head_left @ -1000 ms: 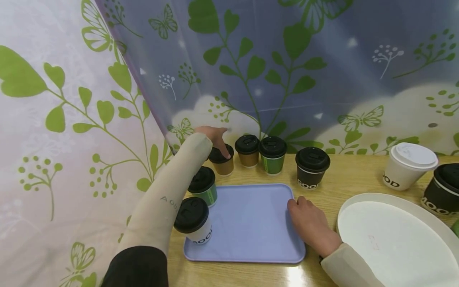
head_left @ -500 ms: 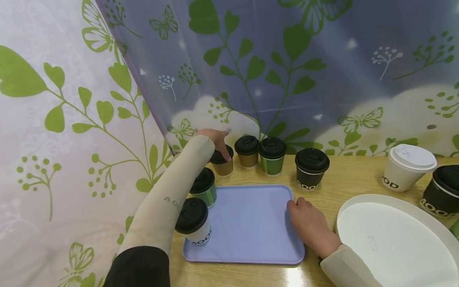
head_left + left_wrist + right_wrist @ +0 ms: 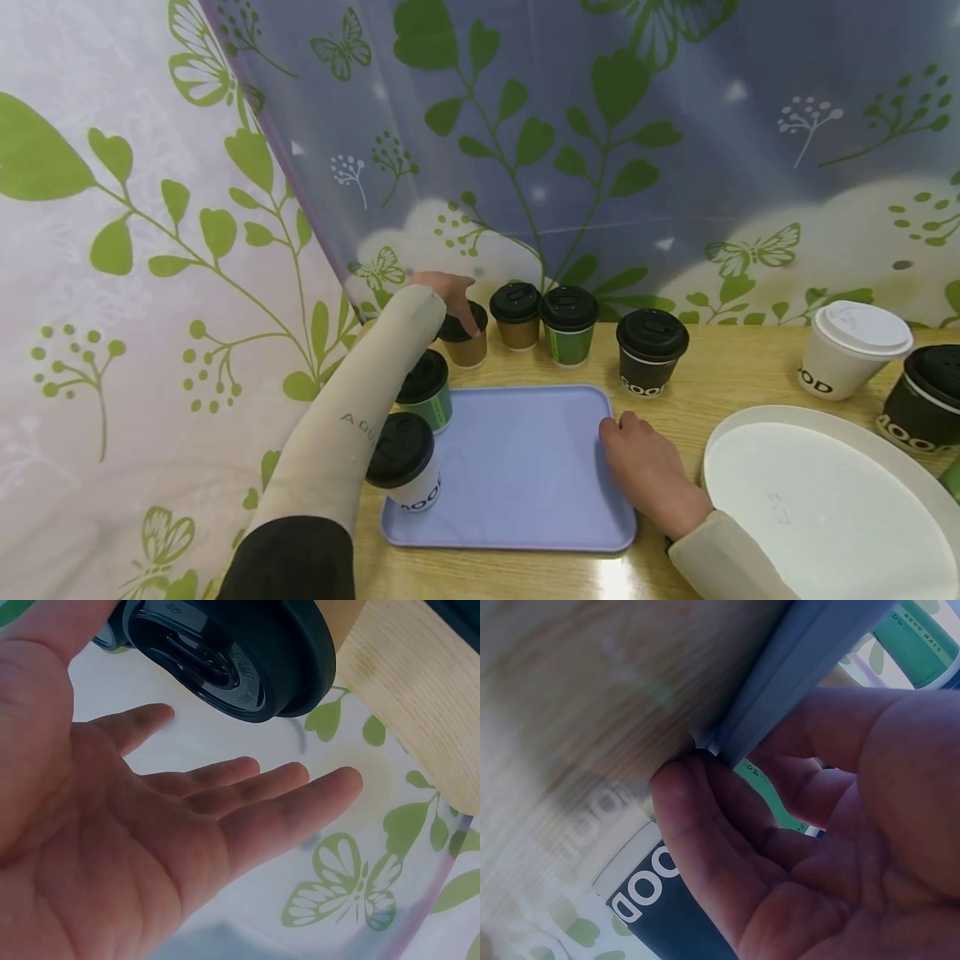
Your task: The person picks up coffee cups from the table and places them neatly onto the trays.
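Observation:
My left hand (image 3: 448, 292) is at a brown paper cup (image 3: 468, 352) with a black lid at the back left. In the left wrist view its fingers are extended, and the black lid (image 3: 225, 660) sits between thumb and fingers; no firm grip shows. With curled fingers, my right hand (image 3: 648, 471) holds the right rim of a lavender tray (image 3: 525, 467); the right wrist view shows the tray edge (image 3: 795, 682) between thumb and fingers. A white cup (image 3: 416, 483) and a green cup (image 3: 435, 408), both black-lidded, stand at the tray's left side.
Behind the tray stand another brown cup (image 3: 517, 329), a green cup (image 3: 572, 342) and a black cup (image 3: 651, 358). At right are a round white tray (image 3: 832, 517), a white-lidded cup (image 3: 843, 367) and a black cup (image 3: 922, 417). A patterned curtain (image 3: 480, 167) borders the table's back and left.

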Demonstrator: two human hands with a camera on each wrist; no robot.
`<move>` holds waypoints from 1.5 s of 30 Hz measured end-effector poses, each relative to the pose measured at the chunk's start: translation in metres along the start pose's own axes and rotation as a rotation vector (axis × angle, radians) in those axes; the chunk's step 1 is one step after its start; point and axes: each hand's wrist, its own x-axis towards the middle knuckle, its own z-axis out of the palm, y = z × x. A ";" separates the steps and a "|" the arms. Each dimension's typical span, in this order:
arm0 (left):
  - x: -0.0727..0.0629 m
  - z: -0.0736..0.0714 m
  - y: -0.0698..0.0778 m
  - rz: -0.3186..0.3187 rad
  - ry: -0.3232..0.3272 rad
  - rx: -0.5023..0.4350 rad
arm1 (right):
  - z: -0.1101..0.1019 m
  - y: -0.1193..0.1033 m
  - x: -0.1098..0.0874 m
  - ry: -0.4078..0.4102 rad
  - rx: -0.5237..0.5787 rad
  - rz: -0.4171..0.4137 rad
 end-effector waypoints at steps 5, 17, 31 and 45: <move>-0.012 0.000 0.002 0.007 0.003 0.012 | 0.001 0.000 0.000 -0.002 0.003 0.006; -0.008 0.007 0.003 0.035 0.022 0.055 | 0.003 0.002 0.000 0.029 -0.003 0.001; 0.002 0.011 0.001 0.030 0.007 0.087 | 0.003 0.001 -0.001 0.026 -0.005 0.005; 0.003 0.009 -0.001 0.054 0.016 0.084 | 0.001 0.000 -0.001 0.003 -0.005 0.023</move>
